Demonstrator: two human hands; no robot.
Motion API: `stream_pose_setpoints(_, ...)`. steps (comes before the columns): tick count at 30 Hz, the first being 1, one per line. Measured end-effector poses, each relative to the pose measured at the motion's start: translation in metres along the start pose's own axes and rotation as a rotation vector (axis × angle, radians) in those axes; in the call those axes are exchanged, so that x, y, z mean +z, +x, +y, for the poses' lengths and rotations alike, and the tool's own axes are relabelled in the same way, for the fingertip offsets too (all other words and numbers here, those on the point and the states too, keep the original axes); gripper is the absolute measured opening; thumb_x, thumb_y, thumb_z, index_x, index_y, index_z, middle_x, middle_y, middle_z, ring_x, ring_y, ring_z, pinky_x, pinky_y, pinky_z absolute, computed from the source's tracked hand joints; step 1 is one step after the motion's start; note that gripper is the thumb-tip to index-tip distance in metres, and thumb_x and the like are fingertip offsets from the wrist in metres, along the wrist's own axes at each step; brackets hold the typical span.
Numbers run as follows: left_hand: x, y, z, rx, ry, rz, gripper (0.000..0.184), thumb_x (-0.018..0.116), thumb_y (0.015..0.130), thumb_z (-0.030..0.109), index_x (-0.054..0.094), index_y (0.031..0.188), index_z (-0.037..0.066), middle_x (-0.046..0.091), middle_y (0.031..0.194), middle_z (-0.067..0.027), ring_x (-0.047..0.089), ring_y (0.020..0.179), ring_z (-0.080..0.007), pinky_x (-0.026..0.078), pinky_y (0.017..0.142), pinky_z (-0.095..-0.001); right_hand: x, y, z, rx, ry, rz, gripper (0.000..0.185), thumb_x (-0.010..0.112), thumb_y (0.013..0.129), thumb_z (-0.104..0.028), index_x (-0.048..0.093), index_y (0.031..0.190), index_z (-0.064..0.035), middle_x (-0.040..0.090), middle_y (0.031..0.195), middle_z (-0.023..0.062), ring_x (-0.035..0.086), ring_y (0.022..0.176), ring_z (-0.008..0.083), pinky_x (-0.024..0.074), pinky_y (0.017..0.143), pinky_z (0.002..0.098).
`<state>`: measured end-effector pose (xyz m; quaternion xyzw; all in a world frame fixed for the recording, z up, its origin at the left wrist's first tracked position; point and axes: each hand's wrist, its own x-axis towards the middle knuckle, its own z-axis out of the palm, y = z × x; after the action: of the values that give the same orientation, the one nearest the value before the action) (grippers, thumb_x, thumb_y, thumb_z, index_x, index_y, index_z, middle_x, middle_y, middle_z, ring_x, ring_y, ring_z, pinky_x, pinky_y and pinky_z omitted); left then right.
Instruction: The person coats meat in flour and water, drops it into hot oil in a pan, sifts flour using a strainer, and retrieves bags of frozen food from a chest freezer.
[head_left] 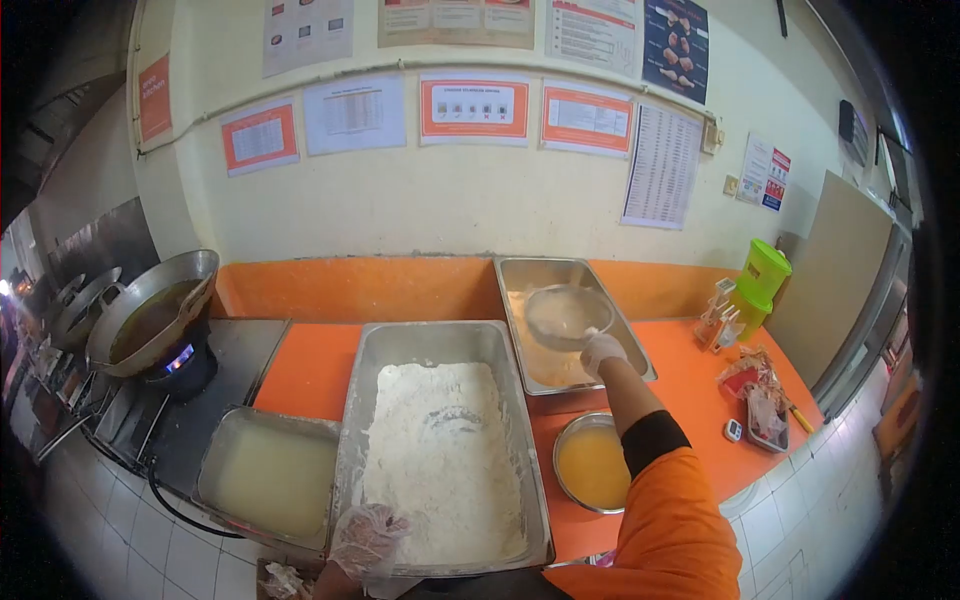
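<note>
My right hand, in a clear glove, is closed round the handle of a round sieve. The sieve is held over a deep steel pan with a pale orange-tan layer inside. My left hand, in a loose clear plastic glove, is at the near left corner of a large steel tray of white flour. The crumpled glove blurs its fingers, so I cannot tell whether they grip the rim. Right of the flour tray stands a steel bowl of orange-yellow liquid.
Cloudy pale liquid fills a metal container at left. Behind it, a wok of dark oil sits on a burner with a blue flame. On the orange counter at right are a timer, a small tray and a green container.
</note>
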<state>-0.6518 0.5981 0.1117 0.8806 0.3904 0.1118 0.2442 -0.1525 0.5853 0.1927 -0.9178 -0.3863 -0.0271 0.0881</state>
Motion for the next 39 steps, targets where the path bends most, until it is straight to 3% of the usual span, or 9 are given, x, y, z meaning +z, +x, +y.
stream_pose_setpoints(9,0.027,0.008,-0.029,0.07,-0.14,-0.06,0.037,0.052,0.08,0.041,0.055,0.074,0.004,0.055,0.072,-0.0163,0.055,0.07,-0.0336,0.042,0.062,-0.0423,-0.042,-0.051,-0.03,-0.041,0.283,-0.034,0.037,0.047,0.075,-0.006,0.055,0.111,-0.0098,0.058,0.101,0.0187,0.056,0.096,0.0301,0.0449,0.082,0.0359)
stream_pose_setpoints(13,0.027,0.006,-0.033,0.05,-0.236,0.001,0.032,0.053,0.08,0.037,0.056,0.074,0.005,0.056,0.073,-0.0156,0.056,0.07,-0.0316,0.043,0.061,-0.0407,-0.015,-0.039,-0.03,-0.623,0.224,0.355,0.034,0.043,0.085,-0.006,0.051,0.118,-0.0116,0.06,0.1,0.0125,0.059,0.089,0.023,0.0434,0.075,0.0294)
stream_pose_setpoints(20,-0.011,-0.004,-0.006,-0.021,-0.362,0.258,0.023,0.059,0.077,0.029,0.059,0.08,0.006,0.058,0.071,-0.0088,0.059,0.067,-0.0225,0.044,0.055,-0.0321,0.021,-0.064,-0.125,-1.124,-0.819,0.208,0.035,0.052,0.077,-0.013,0.057,0.109,-0.0009,0.042,0.129,0.0098,0.047,0.109,0.0209,0.0379,0.088,0.0268)
stream_pose_setpoints(25,0.004,-0.008,-0.02,0.014,-0.604,0.384,0.018,0.061,0.075,0.024,0.058,0.079,0.007,0.059,0.074,-0.0095,0.058,0.064,-0.0242,0.046,0.058,-0.0323,0.025,-0.083,-0.152,-1.145,-0.871,0.038,0.035,0.049,0.078,-0.016,0.058,0.109,-0.0009,0.051,0.119,0.014,0.053,0.1,0.026,0.0425,0.081,0.0281)
stream_pose_setpoints(27,-0.008,-0.006,-0.013,0.017,-0.617,0.351,0.011,0.057,0.077,0.016,0.057,0.082,0.006,0.058,0.076,-0.0075,0.056,0.065,-0.0205,0.046,0.059,-0.0301,0.032,-0.083,-0.162,-1.039,-0.328,0.449,0.03,0.049,0.078,-0.014,0.059,0.103,-0.0013,0.055,0.109,0.0129,0.054,0.095,0.0277,0.0432,0.078,0.03)
stream_pose_setpoints(29,-0.023,-0.011,-0.006,-0.012,-0.67,0.24,0.008,0.051,0.08,0.005,0.055,0.087,0.005,0.056,0.079,-0.0043,0.054,0.068,-0.0145,0.046,0.06,-0.027,0.029,-0.096,-0.181,-0.926,-0.228,0.41,0.029,0.05,0.075,-0.016,0.061,0.099,-0.0029,0.057,0.104,0.0134,0.054,0.09,0.0284,0.0437,0.076,0.0328)
stream_pose_setpoints(32,-0.023,-0.01,-0.011,0.021,-0.562,0.277,0.007,0.05,0.08,0.005,0.055,0.084,0.004,0.055,0.077,-0.0046,0.054,0.067,-0.0162,0.046,0.059,-0.0292,0.042,-0.13,-0.201,-0.923,-0.74,-0.073,0.032,0.052,0.073,-0.022,0.061,0.098,-0.0056,0.056,0.101,0.0144,0.054,0.084,0.0272,0.0443,0.076,0.0358)
stream_pose_setpoints(37,-0.03,-0.008,0.0,-0.065,-0.548,0.312,0.015,0.056,0.077,0.019,0.053,0.073,0.005,0.054,0.069,-0.0139,0.053,0.061,-0.0326,0.041,0.056,-0.0397,0.263,-0.027,-0.165,-1.622,-2.265,0.692,0.034,0.04,0.085,-0.031,0.057,0.1,-0.0047,0.057,0.091,0.007,0.054,0.084,0.0183,0.0456,0.074,0.0302)
stream_pose_setpoints(39,-0.028,-0.007,-0.004,-0.081,-0.543,0.294,0.012,0.054,0.076,0.017,0.054,0.076,0.004,0.054,0.07,-0.0134,0.053,0.062,-0.0302,0.041,0.058,-0.0371,0.255,-0.003,-0.169,-1.569,-2.14,0.627,0.034,0.039,0.086,-0.03,0.054,0.103,-0.0049,0.054,0.097,0.0074,0.05,0.09,0.0189,0.0428,0.077,0.0322)
